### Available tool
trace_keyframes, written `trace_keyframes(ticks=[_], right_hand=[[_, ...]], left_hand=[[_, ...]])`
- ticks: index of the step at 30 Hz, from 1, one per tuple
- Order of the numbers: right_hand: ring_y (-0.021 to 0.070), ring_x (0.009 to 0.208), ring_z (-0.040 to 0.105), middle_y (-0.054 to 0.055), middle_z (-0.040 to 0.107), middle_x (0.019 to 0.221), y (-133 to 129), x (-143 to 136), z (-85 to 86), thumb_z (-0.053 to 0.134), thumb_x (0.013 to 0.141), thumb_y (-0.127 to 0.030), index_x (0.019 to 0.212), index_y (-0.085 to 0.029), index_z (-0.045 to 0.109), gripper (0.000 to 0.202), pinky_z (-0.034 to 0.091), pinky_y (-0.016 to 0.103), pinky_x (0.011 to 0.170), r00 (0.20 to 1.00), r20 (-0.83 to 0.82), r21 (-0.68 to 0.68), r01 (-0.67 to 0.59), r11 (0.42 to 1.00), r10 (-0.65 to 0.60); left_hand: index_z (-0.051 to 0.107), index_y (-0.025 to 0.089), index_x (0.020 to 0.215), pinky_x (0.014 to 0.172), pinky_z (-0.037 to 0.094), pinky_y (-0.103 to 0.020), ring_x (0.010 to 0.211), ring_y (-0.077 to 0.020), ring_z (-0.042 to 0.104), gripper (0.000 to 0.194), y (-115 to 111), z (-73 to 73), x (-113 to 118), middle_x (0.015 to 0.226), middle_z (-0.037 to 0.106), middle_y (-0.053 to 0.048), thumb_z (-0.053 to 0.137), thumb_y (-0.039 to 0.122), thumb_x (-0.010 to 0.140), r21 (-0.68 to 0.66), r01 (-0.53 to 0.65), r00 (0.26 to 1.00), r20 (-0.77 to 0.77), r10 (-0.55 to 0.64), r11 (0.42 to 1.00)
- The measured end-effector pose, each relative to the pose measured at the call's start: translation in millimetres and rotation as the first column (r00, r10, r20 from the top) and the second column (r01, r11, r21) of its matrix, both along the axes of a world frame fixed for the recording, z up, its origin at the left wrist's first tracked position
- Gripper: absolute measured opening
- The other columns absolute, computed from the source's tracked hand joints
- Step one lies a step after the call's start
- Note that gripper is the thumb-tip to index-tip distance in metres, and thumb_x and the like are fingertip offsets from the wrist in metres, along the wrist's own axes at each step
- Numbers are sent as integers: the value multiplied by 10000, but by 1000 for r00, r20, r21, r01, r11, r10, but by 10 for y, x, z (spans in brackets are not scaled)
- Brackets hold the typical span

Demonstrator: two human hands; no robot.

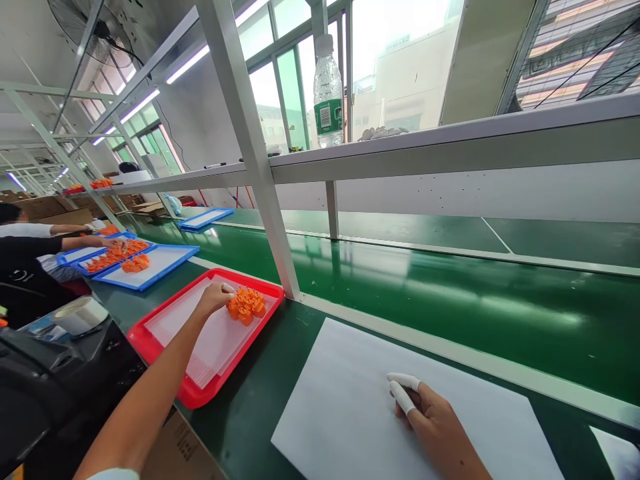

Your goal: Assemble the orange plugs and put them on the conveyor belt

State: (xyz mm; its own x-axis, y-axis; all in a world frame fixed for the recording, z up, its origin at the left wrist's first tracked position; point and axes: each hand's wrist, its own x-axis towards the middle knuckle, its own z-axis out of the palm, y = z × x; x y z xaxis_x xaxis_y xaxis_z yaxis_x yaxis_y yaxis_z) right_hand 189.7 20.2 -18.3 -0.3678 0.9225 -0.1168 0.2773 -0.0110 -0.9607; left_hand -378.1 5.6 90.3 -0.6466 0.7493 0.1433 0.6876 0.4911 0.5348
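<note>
My left hand (217, 296) reaches into a red tray (137, 333) lined with a white sheet (213, 347). Its curled fingers, at least one with a white finger cover, meet the edge of a cluster of small orange plastic-looking pieces (246, 305). What lies between those fingertips is hidden. Over a large white sheet of paper (340, 387), my right hand (425, 413) has thumb and forefinger, both in white covers, pinched together at the tips. Anything in that pinch is too small or hidden to make out.
Blue trays (170, 260) with orange pieces stand to the left, where another person's arm (85, 243) reaches over them. A metal post (250, 147) rises behind the red tray, beside the green conveyor belt (450, 293). A plastic bottle (329, 93) stands on the shelf above.
</note>
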Motion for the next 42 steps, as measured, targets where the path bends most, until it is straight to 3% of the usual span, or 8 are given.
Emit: trace_keyframes(ticks=[7, 16, 25, 30, 34, 37, 39, 42], right_hand=[[196, 652, 560, 10, 649, 709, 10, 29, -22, 529, 900, -518, 1209, -191, 654, 467, 457, 304, 630, 997, 52, 16, -56, 998, 55], [203, 657, 558, 22, 664, 726, 20, 30, -71, 532, 887, -520, 1242, -171, 635, 508, 455, 308, 626, 997, 44, -21, -60, 998, 61], [189, 652, 541, 6, 642, 724, 24, 30, -105, 505, 929, -508, 1258, -185, 619, 475, 443, 300, 625, 996, 39, 11, -77, 997, 77], [187, 659, 539, 4, 629, 718, 18, 26, -81, 492, 940, -514, 1250, -181, 623, 473, 440, 300, 629, 996, 43, 28, -80, 996, 79], [188, 653, 545, 4, 635, 715, 19, 25, -51, 509, 927, -487, 1227, -192, 644, 442, 439, 300, 623, 996, 52, 36, -75, 997, 73], [191, 655, 550, 3, 640, 706, 19, 25, -37, 523, 911, -472, 1213, -198, 656, 429, 440, 300, 622, 997, 52, 30, -63, 998, 61], [192, 648, 552, 6, 649, 701, 16, 18, -26, 539, 890, -462, 1203, -193, 662, 431, 442, 299, 616, 998, 37, 26, -52, 998, 51], [196, 625, 562, 13, 655, 679, 7, -9, 5, 551, 859, -464, 1160, -179, 684, 436, 445, 302, 594, 1000, 0, 28, -19, 999, 19]], left_hand=[[750, 202, 820, 758, 463, -281, 880, -240, 676, 238, 101, -45, -42, 888, 767, -42, 706, 208, 586, -177, -96, 967, -248, 50, 980], [744, 217, 994, 815, 468, -272, 970, -235, 667, 308, 202, -69, -14, 991, 758, -50, 683, 221, 693, -305, -134, 920, -392, 4, 943], [735, 187, 1059, 842, 492, -344, 997, -290, 675, 329, 120, -54, 49, 1045, 754, -111, 636, 304, 768, -252, -123, 917, -397, 14, 960], [738, 188, 1050, 851, 501, -359, 965, -280, 679, 306, 45, 112, 202, 1012, 757, -112, 590, 328, 822, -101, -118, 928, -365, 74, 988], [665, 154, 1224, 875, 511, -351, 957, -245, 672, 412, 45, 341, 455, 1072, 740, -115, 491, 354, 909, 109, -67, 940, -326, 99, 992], [579, 191, 1339, 809, 540, -298, 907, -185, 674, 445, 100, 463, 817, 1143, 721, -80, 414, 340, 952, 220, 30, 959, -281, 34, 975], [554, 220, 1362, 720, 547, -265, 812, -149, 667, 446, 144, 491, 1176, 1125, 718, -54, 377, 314, 963, 292, 151, 973, -213, -90, 944], [609, 193, 1310, 626, 517, -263, 677, -142, 617, 425, 194, 439, 1856, 937, 710, -48, 413, 296, 947, 425, 387, 908, -20, -419, 818]])
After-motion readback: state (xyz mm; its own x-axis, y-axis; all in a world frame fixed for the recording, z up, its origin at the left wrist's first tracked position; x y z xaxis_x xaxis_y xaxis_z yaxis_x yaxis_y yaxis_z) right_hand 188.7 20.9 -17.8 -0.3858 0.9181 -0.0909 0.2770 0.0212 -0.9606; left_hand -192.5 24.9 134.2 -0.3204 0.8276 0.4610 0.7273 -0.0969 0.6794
